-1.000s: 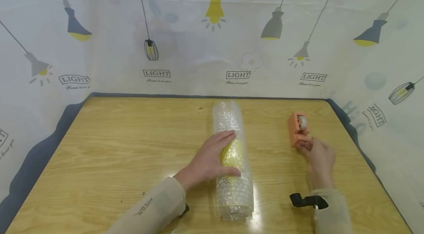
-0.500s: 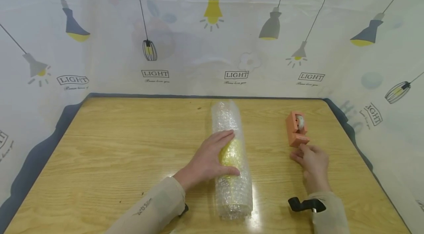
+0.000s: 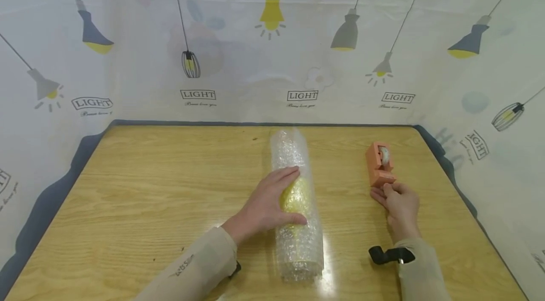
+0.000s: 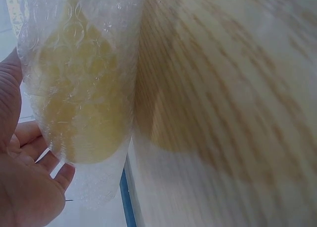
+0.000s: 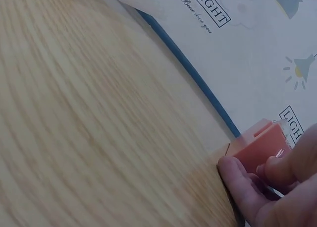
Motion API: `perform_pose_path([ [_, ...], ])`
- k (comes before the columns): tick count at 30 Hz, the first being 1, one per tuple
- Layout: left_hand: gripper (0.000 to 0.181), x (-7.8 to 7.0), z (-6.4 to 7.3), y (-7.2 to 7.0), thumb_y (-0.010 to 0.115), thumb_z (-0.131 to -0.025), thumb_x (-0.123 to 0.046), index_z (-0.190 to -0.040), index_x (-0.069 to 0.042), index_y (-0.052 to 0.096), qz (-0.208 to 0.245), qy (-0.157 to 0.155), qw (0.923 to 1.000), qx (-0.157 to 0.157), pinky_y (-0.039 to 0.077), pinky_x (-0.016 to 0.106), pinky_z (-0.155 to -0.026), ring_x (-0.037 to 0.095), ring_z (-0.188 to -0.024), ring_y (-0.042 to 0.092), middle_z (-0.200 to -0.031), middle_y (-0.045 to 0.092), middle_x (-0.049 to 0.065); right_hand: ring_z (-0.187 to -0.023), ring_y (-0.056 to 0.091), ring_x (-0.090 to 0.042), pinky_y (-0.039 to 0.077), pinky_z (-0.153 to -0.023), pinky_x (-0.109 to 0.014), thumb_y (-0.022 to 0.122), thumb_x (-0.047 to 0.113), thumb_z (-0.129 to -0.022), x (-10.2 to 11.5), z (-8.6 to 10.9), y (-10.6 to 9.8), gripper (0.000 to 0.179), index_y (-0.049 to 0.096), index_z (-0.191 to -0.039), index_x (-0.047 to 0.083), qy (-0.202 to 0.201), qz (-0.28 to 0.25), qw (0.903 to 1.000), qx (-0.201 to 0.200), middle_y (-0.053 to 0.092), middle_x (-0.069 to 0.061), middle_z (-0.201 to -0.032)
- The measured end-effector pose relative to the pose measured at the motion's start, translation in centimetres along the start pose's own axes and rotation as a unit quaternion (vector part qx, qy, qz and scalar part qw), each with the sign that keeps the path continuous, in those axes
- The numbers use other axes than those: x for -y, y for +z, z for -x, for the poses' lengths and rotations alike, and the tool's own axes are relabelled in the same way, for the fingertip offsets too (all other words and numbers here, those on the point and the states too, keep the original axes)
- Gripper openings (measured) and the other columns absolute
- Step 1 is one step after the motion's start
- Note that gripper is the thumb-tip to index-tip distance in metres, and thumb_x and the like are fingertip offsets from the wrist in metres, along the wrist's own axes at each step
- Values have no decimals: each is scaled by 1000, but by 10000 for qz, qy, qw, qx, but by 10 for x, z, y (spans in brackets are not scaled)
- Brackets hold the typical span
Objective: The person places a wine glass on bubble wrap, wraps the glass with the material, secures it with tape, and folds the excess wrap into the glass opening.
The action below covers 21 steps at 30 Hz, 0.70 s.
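Observation:
A long roll of clear bubble wrap (image 3: pixel 298 249) lies lengthwise on the table, wrapped round something yellow. In the left wrist view that yellow thing (image 4: pixel 81 98) is broad and rounded with a narrow neck; its kind is blurred by the wrap. My left hand (image 3: pixel 266 201) grips the roll from its left side, thumb and fingers spread round it. To the right stands an orange tape dispenser (image 3: pixel 379 166) with a roll of clear tape (image 3: pixel 384 155) in it. My right hand (image 3: pixel 400 206) has thumb and fingers at the dispenser's front end; whether they pinch tape cannot be made out.
The wooden table (image 3: pixel 170 173) is enclosed at the back and sides by a white cloth (image 3: pixel 238 69) printed with lamps. A black wrist mount (image 3: pixel 389 256) sticks out from the right sleeve.
My right hand has drawn slightly back from the dispenser's cutting edge toward its lower front, with the fingertips shifting there. My left hand stays on the roll.

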<state>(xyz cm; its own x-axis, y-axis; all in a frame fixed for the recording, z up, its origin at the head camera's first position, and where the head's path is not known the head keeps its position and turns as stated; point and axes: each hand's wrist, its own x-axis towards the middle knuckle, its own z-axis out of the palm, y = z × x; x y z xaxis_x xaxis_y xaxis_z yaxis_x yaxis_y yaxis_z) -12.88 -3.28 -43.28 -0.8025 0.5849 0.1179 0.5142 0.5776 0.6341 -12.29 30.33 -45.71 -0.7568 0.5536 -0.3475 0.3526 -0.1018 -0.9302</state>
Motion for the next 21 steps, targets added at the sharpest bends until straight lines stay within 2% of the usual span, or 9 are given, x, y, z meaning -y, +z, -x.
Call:
perform_pose_path([
  [4, 113, -1, -1, -1, 88, -72, -58, -161, -13, 35, 12, -7, 10000, -5, 21, 45, -128, 24, -156, 26, -169, 30, -2, -76, 73, -9, 64, -78, -28, 48, 5, -108, 0, -3, -2, 12, 54, -112, -5, 86, 137, 9999, 55, 62, -15, -108],
  [7, 113, -2, -1, 1, 88, -72, -59, -162, -14, 35, -4, -20, 10000, 26, 22, 46, -128, 23, -156, 26, -169, 30, -4, -76, 74, -8, 63, -80, -28, 48, 2, -107, -4, -4, -8, 11, 53, -113, -7, 116, 157, 9996, 185, 64, -13, -102],
  [11, 113, -3, -2, 1, 87, -73, -60, -162, -15, 34, -53, 8, 10000, 60, 21, 45, -128, 23, -156, 25, -169, 29, -5, -80, 75, -8, 63, -83, -27, 47, 2, -107, -3, -2, -15, 12, 50, -114, -8, 94, 125, 9985, 532, 66, -5, -93],
  [14, 113, -5, -3, 0, 87, -73, -60, -162, -15, 33, -63, 19, 10000, 72, 21, 45, -128, 23, -156, 25, -169, 28, -4, -83, 74, -5, 62, -85, -26, 46, 0, -107, 5, 3, -18, 18, 50, -119, -13, 6, 370, 9951, 914, 66, -9, -103],
  [18, 114, -5, -2, -1, 87, -73, -60, -162, -15, 33, -25, -16, 10000, 73, 21, 46, -128, 22, -156, 24, -170, 28, -5, -85, 72, -2, 62, -83, -23, 49, 1, -106, 14, 11, -22, 26, 52, -122, -20, -163, 1012, 9844, 1433, 66, -14, -114],
  [21, 114, -4, -2, -1, 87, -73, -60, -162, -15, 33, -18, -59, 10000, 68, 21, 46, -128, 22, -156, 24, -170, 28, -4, -87, 73, -4, 63, -83, -26, 52, 9, -107, 20, 17, -24, 34, 54, -123, -20, -380, 1766, 9644, 1930, 70, -13, -115],
])
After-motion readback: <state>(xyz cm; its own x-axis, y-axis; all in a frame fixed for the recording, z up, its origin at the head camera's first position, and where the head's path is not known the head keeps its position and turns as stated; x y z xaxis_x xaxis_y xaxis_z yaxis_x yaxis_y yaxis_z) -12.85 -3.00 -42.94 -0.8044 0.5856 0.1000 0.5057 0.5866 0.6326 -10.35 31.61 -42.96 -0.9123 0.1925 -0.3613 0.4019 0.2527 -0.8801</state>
